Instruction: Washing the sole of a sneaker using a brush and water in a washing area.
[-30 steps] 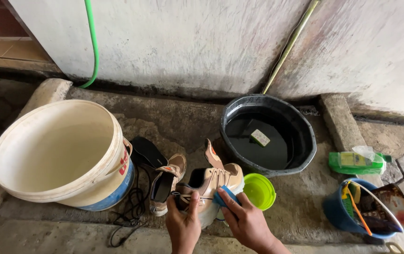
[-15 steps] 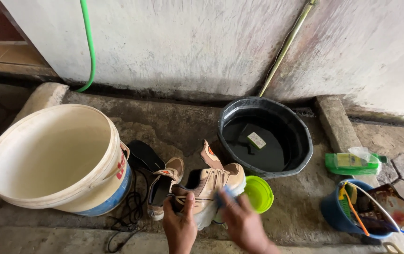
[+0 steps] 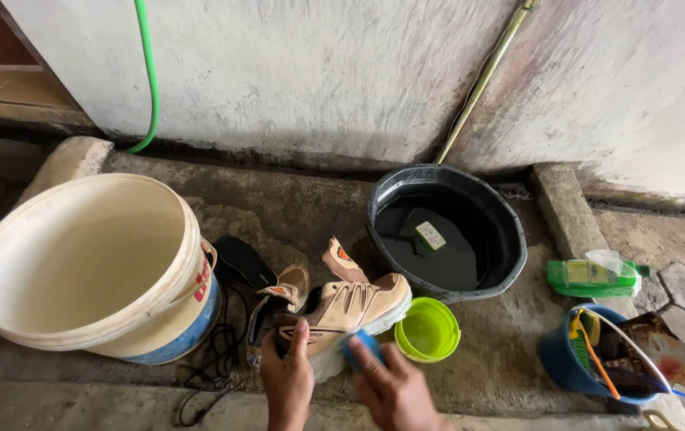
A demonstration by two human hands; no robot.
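While my left hand (image 3: 287, 381) grips the heel end of the beige shoe (image 3: 342, 310) at the lower middle of the frame, fingers clamped around it with the thumb laid along its side, my right hand (image 3: 394, 391) presses a blue sponge (image 3: 361, 349) against the shoe's pale sole edge. That hand is blurred, so I think its fingers are closed on the sponge, though I can't be sure. Just behind the shoe, to its left, lies a second shoe (image 3: 279, 299) beside a dark insole (image 3: 245, 262) and loose black laces (image 3: 219, 359). A lime-green bowl (image 3: 428, 330) sits just right of the shoe. A big cream bucket (image 3: 87, 267) fills the left side; a black basin (image 3: 446, 233) of dark water stands at upper right of the shoe.
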